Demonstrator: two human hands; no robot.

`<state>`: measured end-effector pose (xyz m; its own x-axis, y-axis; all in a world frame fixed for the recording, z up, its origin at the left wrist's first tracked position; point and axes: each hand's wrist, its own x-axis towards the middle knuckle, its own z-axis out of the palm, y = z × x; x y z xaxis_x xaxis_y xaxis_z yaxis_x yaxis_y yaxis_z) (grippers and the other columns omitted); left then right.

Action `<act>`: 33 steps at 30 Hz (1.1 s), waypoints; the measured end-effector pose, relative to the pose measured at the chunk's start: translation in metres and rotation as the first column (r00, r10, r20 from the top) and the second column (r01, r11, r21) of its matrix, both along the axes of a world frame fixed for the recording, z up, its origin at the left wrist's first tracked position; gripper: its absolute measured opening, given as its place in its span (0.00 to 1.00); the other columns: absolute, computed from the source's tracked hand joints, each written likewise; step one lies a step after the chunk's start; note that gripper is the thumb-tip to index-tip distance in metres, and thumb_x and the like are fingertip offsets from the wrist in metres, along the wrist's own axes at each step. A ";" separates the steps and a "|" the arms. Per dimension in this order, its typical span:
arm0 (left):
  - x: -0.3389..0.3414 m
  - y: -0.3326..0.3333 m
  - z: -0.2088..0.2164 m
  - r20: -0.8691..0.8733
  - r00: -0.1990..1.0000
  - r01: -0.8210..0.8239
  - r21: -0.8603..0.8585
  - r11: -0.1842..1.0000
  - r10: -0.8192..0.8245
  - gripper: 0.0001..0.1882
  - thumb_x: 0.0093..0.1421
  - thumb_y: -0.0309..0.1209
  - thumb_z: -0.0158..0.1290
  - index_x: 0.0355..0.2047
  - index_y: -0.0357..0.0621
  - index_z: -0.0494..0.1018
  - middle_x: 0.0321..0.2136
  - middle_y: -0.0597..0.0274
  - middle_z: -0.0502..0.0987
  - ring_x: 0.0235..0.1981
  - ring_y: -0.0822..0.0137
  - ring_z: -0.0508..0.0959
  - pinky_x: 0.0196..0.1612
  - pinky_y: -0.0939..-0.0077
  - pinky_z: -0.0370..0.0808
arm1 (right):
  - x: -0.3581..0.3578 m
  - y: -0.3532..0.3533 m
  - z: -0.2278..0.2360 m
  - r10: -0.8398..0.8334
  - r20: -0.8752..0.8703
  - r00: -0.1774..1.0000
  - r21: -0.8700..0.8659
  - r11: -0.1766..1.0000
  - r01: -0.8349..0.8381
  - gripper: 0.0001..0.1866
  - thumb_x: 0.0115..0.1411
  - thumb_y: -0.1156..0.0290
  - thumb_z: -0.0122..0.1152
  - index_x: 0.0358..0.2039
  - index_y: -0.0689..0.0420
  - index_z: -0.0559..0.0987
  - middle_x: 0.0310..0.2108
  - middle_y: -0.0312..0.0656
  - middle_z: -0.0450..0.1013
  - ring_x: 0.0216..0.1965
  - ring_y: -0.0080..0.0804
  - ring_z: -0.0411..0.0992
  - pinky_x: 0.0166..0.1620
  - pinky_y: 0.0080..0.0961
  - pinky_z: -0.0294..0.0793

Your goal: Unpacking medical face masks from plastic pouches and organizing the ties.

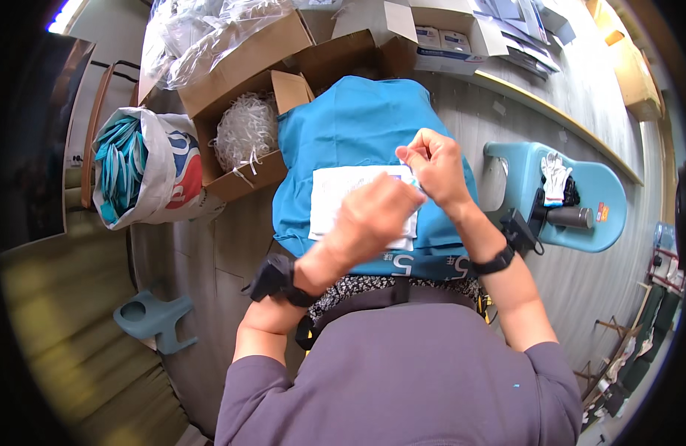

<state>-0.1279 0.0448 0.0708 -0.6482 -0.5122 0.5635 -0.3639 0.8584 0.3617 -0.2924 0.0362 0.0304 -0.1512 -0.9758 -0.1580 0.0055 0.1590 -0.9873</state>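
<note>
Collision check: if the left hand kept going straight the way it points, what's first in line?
Likely the right hand, just up and right of the left hand in the picture; blur and unclear depth leave contact uncertain.

The cloth (343,123) was a strong blue with white characters, and the packet (335,201) was white, marked with small touches of purple-blue. The shirt (432,372) was a plain muted purple-grey; the fabric (366,285) at its hem was speckled black and white. Both wristbands (272,279) were black. The sack (160,167) was white with bold blue and red patches, its contents (121,163) teal. The box (289,93) was brown, the shreds (246,130) white. The stool (610,189) was pale blue, the gloves (555,178) white, the cylinder (571,217) dark grey, the floor (216,256) grey with wood-grain streaks.
</note>
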 end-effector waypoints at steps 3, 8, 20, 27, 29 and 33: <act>-0.007 0.027 0.024 0.021 0.964 0.265 -0.060 0.962 -0.264 0.11 0.45 0.24 0.64 0.30 0.38 0.77 0.24 0.67 0.68 0.20 0.72 0.68 0.20 0.76 0.68 | -0.007 0.002 -0.020 -0.058 -0.219 0.974 -0.029 0.998 0.053 0.11 0.55 0.79 0.67 0.20 0.63 0.74 0.16 0.34 0.70 0.21 0.15 0.64 0.23 0.20 0.64; 0.015 0.034 0.054 -0.233 0.940 0.295 0.179 0.939 -0.251 0.09 0.45 0.25 0.65 0.27 0.41 0.77 0.21 0.67 0.70 0.20 0.70 0.71 0.21 0.75 0.68 | -0.043 0.034 -0.044 0.108 -0.371 0.922 0.134 0.989 -0.062 0.07 0.53 0.77 0.61 0.21 0.63 0.76 0.26 0.49 0.80 0.28 0.31 0.80 0.29 0.29 0.73; 0.012 -0.019 -0.038 0.196 0.972 -0.212 0.510 0.834 0.128 0.06 0.56 0.31 0.62 0.31 0.42 0.81 0.28 0.59 0.76 0.29 0.57 0.79 0.32 0.65 0.74 | -0.024 0.011 -0.033 0.268 -0.718 0.642 0.108 0.954 -0.278 0.08 0.53 0.70 0.66 0.32 0.59 0.79 0.33 0.42 0.76 0.41 0.38 0.73 0.44 0.33 0.73; 0.011 -0.030 -0.021 0.183 0.969 -0.220 0.320 0.922 0.168 0.07 0.53 0.32 0.63 0.28 0.43 0.79 0.25 0.61 0.75 0.32 0.57 0.77 0.33 0.64 0.73 | -0.015 0.019 -0.005 0.214 -0.316 0.924 -0.137 0.954 -0.267 0.05 0.53 0.82 0.65 0.27 0.61 0.76 0.28 0.38 0.74 0.31 0.27 0.73 0.38 0.25 0.73; 0.012 -0.035 -0.008 0.221 0.969 -0.184 0.347 0.920 0.111 0.07 0.52 0.32 0.64 0.26 0.43 0.78 0.24 0.62 0.75 0.31 0.57 0.76 0.33 0.64 0.72 | -0.012 0.019 0.000 0.177 -0.185 0.967 -0.162 0.965 -0.208 0.05 0.55 0.82 0.63 0.26 0.61 0.75 0.25 0.36 0.74 0.28 0.22 0.71 0.34 0.21 0.71; 0.005 -0.039 0.002 0.091 0.988 -0.140 0.244 0.960 0.121 0.08 0.47 0.27 0.65 0.20 0.42 0.74 0.20 0.61 0.71 0.25 0.58 0.73 0.28 0.66 0.70 | -0.004 0.017 0.006 0.087 0.117 0.989 -0.031 0.996 -0.083 0.07 0.59 0.80 0.63 0.25 0.61 0.75 0.24 0.33 0.74 0.25 0.15 0.69 0.30 0.16 0.69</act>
